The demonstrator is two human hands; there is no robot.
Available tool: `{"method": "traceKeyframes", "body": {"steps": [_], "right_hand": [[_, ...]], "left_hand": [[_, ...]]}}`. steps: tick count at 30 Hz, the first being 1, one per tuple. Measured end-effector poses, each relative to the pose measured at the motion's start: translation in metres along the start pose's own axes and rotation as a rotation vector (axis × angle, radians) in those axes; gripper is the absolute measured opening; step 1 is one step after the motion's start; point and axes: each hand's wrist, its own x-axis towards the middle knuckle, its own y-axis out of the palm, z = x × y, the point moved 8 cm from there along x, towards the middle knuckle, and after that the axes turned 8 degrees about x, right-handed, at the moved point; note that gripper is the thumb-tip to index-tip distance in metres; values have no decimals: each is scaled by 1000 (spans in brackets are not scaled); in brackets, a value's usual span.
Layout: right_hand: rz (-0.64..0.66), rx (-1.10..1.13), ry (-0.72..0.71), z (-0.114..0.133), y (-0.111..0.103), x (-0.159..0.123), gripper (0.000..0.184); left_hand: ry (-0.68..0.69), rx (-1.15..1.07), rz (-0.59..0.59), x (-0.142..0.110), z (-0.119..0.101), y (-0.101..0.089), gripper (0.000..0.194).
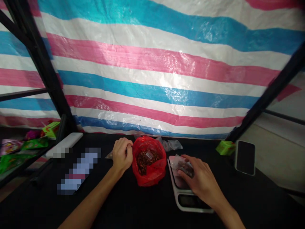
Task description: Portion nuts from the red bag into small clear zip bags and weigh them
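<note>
A red plastic bag [149, 183] stands with its mouth open, holding many small brown pieces and a small clear packet [149, 155]. Against its left rim is my left hand [122, 154], fingers curled; whether they grip the rim is hidden. A bit of a small packet [109, 155] shows beside that hand. My right hand [202, 178] pinches a small clear plastic bag [186, 167] with dark contents between thumb and fingers. This bag is over the plate of a white kitchen scale [177, 194], at or just above its surface. The scale's dark display is partly covered by my hand.
Crumpled clear plastic bags [172, 145] lie behind the red bag. A green box [225, 148] and a phone [245, 157] are at the right. A blurred-out sheet [79, 171] and a white object [68, 143] lie left, with colourful packets [34, 143] beyond. Striped sheeting [152, 76] hangs behind.
</note>
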Motion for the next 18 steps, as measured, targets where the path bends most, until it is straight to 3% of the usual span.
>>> {"method": "traceKeyframes", "body": {"steps": [4,7,11,15,18], "right_hand": [[30,54,58,-16,11,9,47],[-29,202,104,-18,10,21,51],[5,435,12,28,13,47,57],[189,467,-91,88,32,68,23],[262,436,-72,102,49,73,14]], "left_hand": [[-43,9,1,0,9,1,24],[-75,-7,2,-1,13,2,25],[-93,-37,47,-2,14,7,25],[-126,-40,97,-3,17,12,24],[-151,-47,131,-4,21,16,24]]}}
